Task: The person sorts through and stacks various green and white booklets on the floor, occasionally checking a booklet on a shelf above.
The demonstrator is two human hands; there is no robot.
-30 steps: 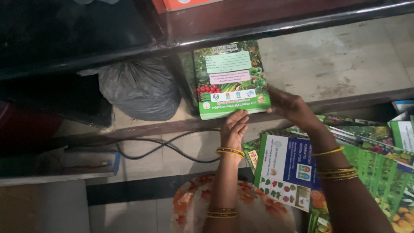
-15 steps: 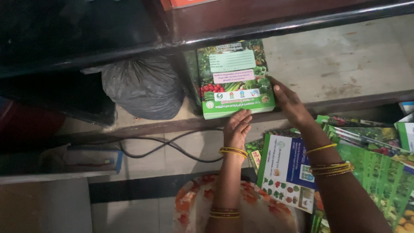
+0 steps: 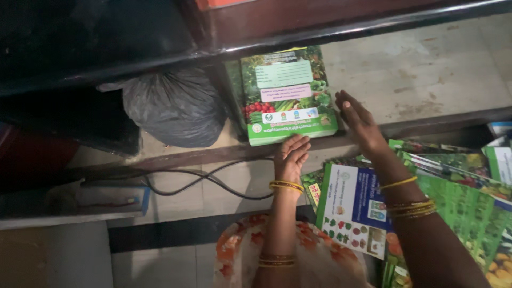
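green booklets [image 3: 288,96] sit stacked on the far shelf beside a black bag [image 3: 170,109]. left hand [image 3: 292,156] touches the stack's near edge, right hand [image 3: 358,121] open alongside; an uneven push could skew the stack.

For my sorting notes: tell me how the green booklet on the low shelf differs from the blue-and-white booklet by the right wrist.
The green booklet lies flat on the shelf; the blue-and-white booklet rests tilted on a loose pile. The first cover is mostly green with vegetable photos, the second mostly white and blue with small produce pictures. The left hand touches only the green one. Both are printed booklets.
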